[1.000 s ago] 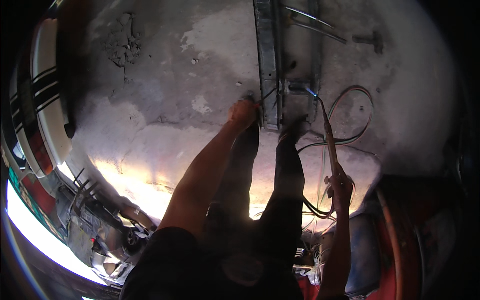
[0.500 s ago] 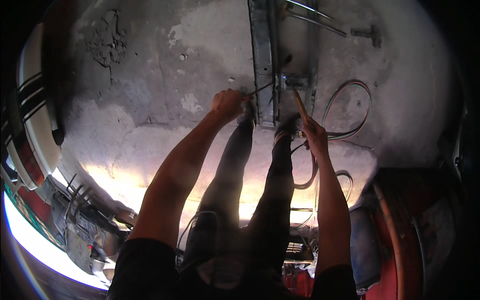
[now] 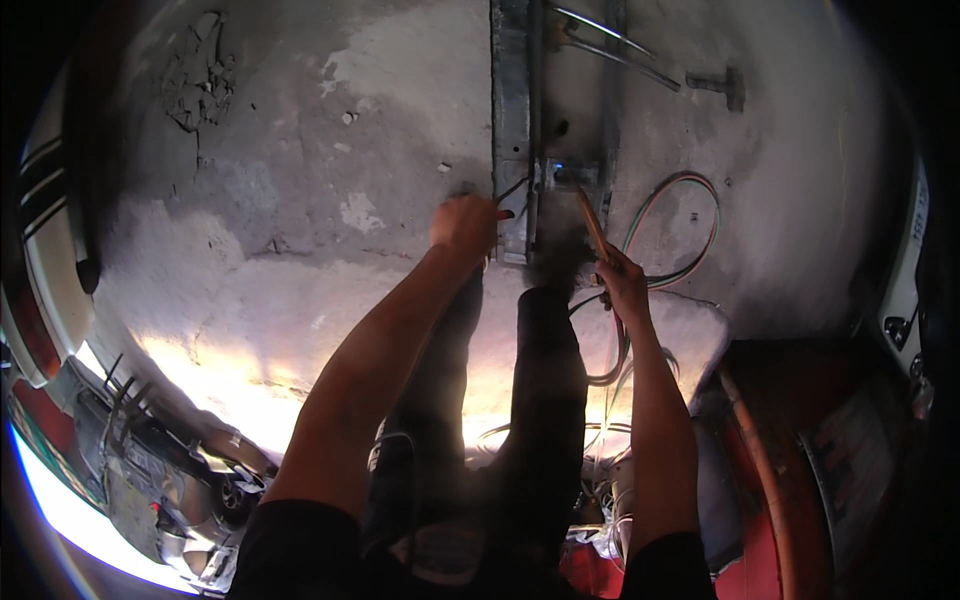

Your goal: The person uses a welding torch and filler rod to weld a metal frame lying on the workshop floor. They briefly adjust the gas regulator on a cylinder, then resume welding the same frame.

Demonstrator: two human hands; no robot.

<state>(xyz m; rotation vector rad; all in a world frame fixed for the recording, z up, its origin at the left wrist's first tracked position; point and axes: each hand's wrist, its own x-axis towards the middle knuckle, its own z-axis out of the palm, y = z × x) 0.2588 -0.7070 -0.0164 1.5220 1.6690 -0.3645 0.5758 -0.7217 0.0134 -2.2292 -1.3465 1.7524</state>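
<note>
At twelve o'clock on the cracked grey concrete floor [image 3: 300,200], a long grey metal channel [image 3: 514,130] is lying lengthwise; the right hand [image 3: 622,285] is grasping a thin brass torch [image 3: 592,222] aimed at a small blue glow, so heating seems underway, not finished. The left hand [image 3: 465,225] is clenching around a thin wire beside it. Red and green hoses [image 3: 690,230] are looping at two o'clock.

bare forearms, short black sleeves at the upper arms, dark trousers on both legs.
</note>
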